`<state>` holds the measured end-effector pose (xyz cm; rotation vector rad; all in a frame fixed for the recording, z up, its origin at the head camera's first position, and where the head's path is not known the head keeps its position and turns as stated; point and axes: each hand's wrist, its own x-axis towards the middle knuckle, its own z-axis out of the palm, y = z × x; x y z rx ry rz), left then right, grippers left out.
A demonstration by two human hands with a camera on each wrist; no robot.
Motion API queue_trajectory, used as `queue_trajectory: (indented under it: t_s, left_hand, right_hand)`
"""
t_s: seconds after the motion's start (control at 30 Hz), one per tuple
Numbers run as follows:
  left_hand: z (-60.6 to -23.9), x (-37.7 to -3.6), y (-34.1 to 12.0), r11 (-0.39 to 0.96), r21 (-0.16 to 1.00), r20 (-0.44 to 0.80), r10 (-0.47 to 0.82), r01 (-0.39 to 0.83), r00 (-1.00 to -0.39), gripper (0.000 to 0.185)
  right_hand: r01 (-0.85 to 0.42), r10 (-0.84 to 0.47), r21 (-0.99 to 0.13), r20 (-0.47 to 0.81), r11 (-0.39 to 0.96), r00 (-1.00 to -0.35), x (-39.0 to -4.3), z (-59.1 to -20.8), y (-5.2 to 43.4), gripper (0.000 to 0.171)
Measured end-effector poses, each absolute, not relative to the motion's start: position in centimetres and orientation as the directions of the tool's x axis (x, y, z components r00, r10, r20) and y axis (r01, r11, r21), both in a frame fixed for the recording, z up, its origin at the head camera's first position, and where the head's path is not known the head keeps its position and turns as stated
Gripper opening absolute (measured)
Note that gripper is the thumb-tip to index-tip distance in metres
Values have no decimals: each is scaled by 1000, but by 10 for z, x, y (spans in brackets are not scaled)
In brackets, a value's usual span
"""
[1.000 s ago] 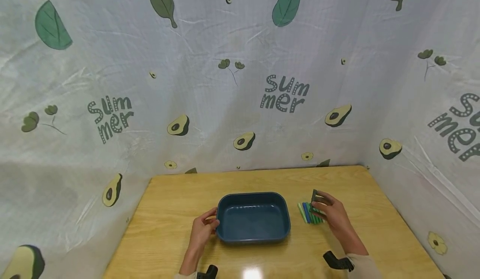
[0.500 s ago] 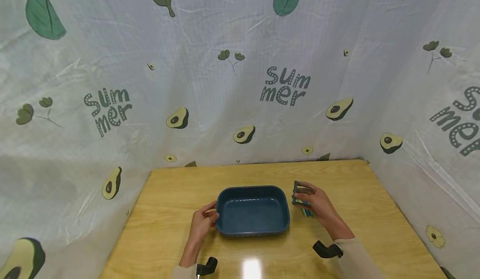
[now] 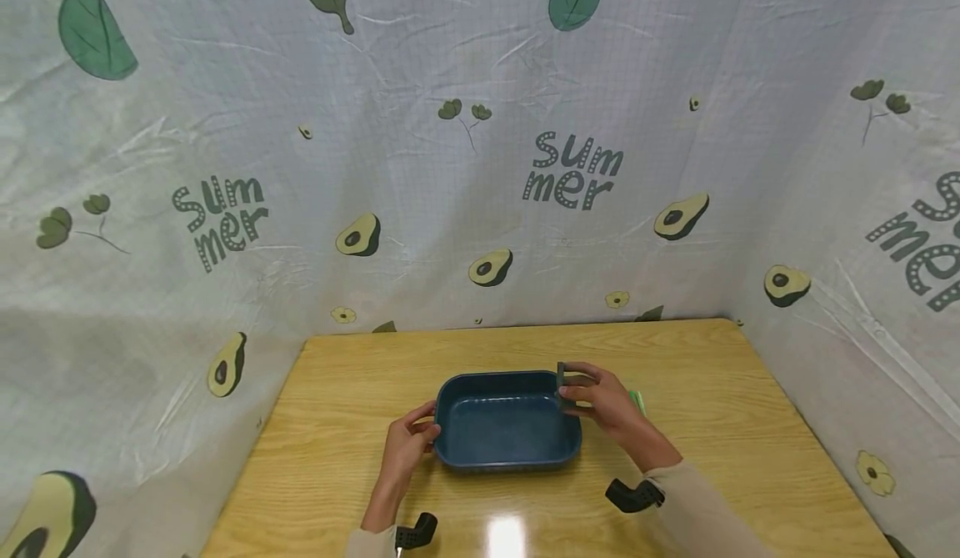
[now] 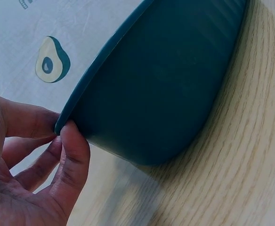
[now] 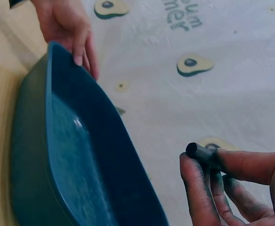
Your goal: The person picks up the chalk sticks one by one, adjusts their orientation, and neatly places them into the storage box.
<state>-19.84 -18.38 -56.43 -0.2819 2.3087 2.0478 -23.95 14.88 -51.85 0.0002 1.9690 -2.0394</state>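
Pinching a dark chalk stick in right hand over blue tray, left hand gripping its rim

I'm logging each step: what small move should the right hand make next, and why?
Probably lower and release the dark stick into the blue tray: the right hand pinches it at the tray's right rim, and the left hand steadies the other end.
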Motion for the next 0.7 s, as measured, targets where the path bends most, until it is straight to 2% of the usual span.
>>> queue_trajectory:
  t_s: [0.17,0.7]
  left_hand:
    - [-576,-203,-185,116,980,-149,-124,-164,-981,46]
    - [-576,-203,-185,124,978,-151,-131,-168,-980,45]
  right_hand:
    - [246,-232,-969,-237,-10,-943,-239,-519,134,59]
    - [288,-299,-958,-270,-17,-915,-239,-537,77,58]
